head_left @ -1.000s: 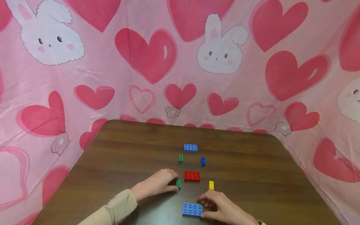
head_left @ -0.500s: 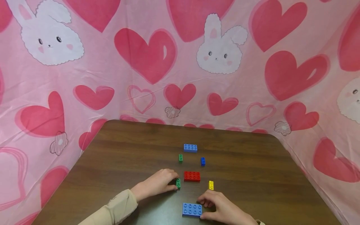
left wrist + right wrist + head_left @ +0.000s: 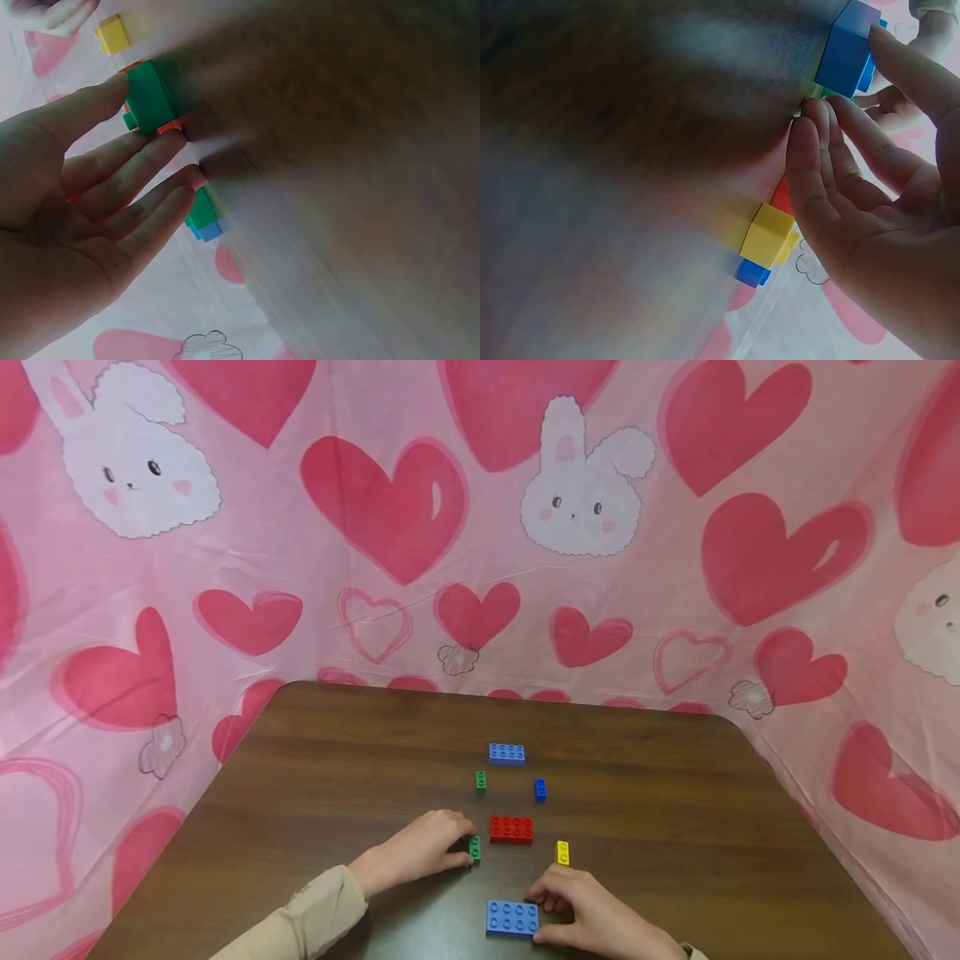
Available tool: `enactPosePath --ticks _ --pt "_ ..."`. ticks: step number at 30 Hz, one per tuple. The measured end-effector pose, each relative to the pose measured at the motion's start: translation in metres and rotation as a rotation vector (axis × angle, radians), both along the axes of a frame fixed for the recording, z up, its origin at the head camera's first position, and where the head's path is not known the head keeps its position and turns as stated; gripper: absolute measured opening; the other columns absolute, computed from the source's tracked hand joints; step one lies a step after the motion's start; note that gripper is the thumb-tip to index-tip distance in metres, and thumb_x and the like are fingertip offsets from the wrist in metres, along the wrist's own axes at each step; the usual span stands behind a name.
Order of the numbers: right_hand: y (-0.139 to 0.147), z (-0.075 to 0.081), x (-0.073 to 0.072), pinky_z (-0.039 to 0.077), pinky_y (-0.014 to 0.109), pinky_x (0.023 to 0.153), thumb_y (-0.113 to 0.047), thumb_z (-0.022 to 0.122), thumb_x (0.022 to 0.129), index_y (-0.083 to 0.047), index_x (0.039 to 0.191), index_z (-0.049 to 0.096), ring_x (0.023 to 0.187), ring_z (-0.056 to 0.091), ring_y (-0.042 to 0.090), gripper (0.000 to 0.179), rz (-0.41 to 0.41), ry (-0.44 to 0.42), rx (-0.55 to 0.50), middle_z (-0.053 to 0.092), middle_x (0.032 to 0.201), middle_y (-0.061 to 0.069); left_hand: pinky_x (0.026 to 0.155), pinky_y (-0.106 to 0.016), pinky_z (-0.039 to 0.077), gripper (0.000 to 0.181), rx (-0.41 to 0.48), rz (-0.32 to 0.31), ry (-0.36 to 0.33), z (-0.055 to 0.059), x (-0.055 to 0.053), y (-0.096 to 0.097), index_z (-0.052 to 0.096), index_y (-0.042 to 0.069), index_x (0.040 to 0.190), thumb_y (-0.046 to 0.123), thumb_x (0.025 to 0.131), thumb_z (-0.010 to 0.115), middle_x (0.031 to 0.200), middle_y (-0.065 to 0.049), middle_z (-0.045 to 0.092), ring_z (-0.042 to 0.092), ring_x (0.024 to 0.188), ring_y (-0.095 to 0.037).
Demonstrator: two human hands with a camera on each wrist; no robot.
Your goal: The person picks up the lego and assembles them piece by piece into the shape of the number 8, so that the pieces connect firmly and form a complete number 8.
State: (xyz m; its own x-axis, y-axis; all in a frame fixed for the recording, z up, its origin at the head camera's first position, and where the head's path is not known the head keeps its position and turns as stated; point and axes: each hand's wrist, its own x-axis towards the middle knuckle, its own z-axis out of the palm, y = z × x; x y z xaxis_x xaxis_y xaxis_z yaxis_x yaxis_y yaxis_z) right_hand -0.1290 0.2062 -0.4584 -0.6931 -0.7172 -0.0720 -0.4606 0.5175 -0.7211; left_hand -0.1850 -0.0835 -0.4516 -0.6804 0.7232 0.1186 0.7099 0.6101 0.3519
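Observation:
In the head view, my left hand (image 3: 423, 845) holds a small green toy building brick (image 3: 475, 850) on the table, thumb at its near end and index finger at its far end. The left wrist view shows that green brick (image 3: 151, 97) between thumb and fingers. My right hand (image 3: 592, 910) rests at the right end of a light blue eight-stud brick (image 3: 512, 918), thumb at the near corner and index finger at the far one. In the right wrist view, the thumb touches this blue brick (image 3: 847, 49). The other right fingers are bent toward the tabletop.
A red brick (image 3: 512, 830) lies between and beyond the hands, a yellow one (image 3: 563, 852) just past the right hand. Farther back lie a small green brick (image 3: 481, 782), a dark blue one (image 3: 540, 790) and another light blue brick (image 3: 507, 754). A pink heart-and-bunny cloth (image 3: 480, 527) surrounds the wooden table (image 3: 337, 760).
The head view has shifted very slightly. Both hands and all the bricks stay in place.

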Motion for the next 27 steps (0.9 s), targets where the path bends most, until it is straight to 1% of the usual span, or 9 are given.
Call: enactPosePath --ticks 6,7,10,13,15,17,19,22,27 --pt "0.0 -0.002 -0.001 0.051 0.017 0.071 -0.042 0.072 0.089 -0.019 0.108 0.068 0.084 0.055 -0.007 0.029 -0.008 -0.007 0.008 0.062 0.097 -0.011 0.075 -0.022 0.053 0.023 0.002 -0.004 0.005 0.0 0.0 0.0 0.072 0.009 0.104 0.024 0.088 0.076 0.091 0.0 0.071 0.062 0.081 -0.005" --pt "0.0 -0.001 0.0 0.051 0.017 0.072 -0.041 0.073 0.088 -0.02 0.107 0.069 0.084 0.055 -0.006 0.029 -0.018 -0.024 0.004 0.062 0.097 -0.011 0.075 -0.022 0.053 0.022 0.003 -0.004 0.005 -0.001 0.0 0.0 0.072 0.009 0.104 0.024 0.088 0.076 0.091 0.0 0.071 0.062 0.081 -0.005" --pt "0.002 -0.006 -0.002 0.051 0.017 0.071 -0.043 0.071 0.089 -0.022 0.108 0.068 0.084 0.055 -0.007 0.029 -0.001 0.013 -0.002 0.063 0.098 -0.012 0.075 -0.022 0.053 0.022 0.01 -0.005 0.003 -0.001 0.0 0.0 0.072 0.009 0.103 0.024 0.088 0.076 0.091 0.0 0.071 0.061 0.081 -0.004" --pt "0.006 -0.018 -0.006 0.051 0.017 0.071 -0.045 0.07 0.089 -0.023 0.109 0.068 0.084 0.055 -0.007 0.03 -0.002 0.005 -0.008 0.062 0.099 -0.013 0.075 -0.021 0.053 0.021 0.015 -0.011 0.006 -0.001 0.0 0.001 0.072 0.009 0.103 0.023 0.087 0.076 0.09 0.001 0.07 0.06 0.08 -0.003" --pt "0.011 -0.032 -0.011 0.051 0.017 0.071 -0.048 0.069 0.089 -0.026 0.11 0.067 0.085 0.056 -0.007 0.031 -0.002 0.004 -0.012 0.062 0.099 -0.014 0.075 -0.022 0.053 0.021 0.018 -0.015 0.006 -0.001 0.001 0.001 0.072 0.009 0.103 0.023 0.087 0.076 0.091 0.001 0.071 0.06 0.081 -0.003" --pt "0.014 -0.044 -0.015 0.051 0.017 0.072 -0.049 0.07 0.088 -0.028 0.111 0.067 0.085 0.056 -0.007 0.032 -0.013 -0.024 -0.017 0.062 0.1 -0.015 0.076 -0.022 0.053 0.022 0.018 -0.015 0.003 -0.002 0.001 0.001 0.072 0.01 0.103 0.023 0.087 0.076 0.091 0.001 0.071 0.06 0.081 -0.004" --pt "0.018 -0.056 -0.018 0.051 0.017 0.072 -0.051 0.069 0.088 -0.03 0.112 0.066 0.086 0.056 -0.007 0.032 -0.011 -0.019 -0.017 0.062 0.101 -0.016 0.077 -0.023 0.053 0.022 0.016 -0.013 0.001 -0.002 0.001 0.001 0.072 0.01 0.104 0.024 0.087 0.076 0.091 0.001 0.071 0.06 0.081 -0.003" --pt "0.021 -0.066 -0.021 0.051 0.017 0.071 -0.051 0.07 0.087 -0.032 0.112 0.066 0.085 0.056 -0.007 0.031 -0.011 -0.011 -0.022 0.062 0.101 -0.017 0.078 -0.023 0.054 0.022 0.018 -0.01 0.003 -0.002 0.001 0.001 0.072 0.01 0.104 0.024 0.087 0.076 0.092 0.001 0.071 0.06 0.081 -0.003" --pt "0.023 -0.075 -0.024 0.052 0.017 0.072 -0.052 0.069 0.087 -0.034 0.112 0.065 0.085 0.057 -0.007 0.03 -0.012 0.016 -0.012 0.062 0.101 -0.019 0.077 -0.023 0.054 0.023 0.019 -0.005 0.009 -0.003 0.001 0.002 0.071 0.01 0.104 0.023 0.087 0.076 0.093 0.0 0.072 0.06 0.082 -0.004"
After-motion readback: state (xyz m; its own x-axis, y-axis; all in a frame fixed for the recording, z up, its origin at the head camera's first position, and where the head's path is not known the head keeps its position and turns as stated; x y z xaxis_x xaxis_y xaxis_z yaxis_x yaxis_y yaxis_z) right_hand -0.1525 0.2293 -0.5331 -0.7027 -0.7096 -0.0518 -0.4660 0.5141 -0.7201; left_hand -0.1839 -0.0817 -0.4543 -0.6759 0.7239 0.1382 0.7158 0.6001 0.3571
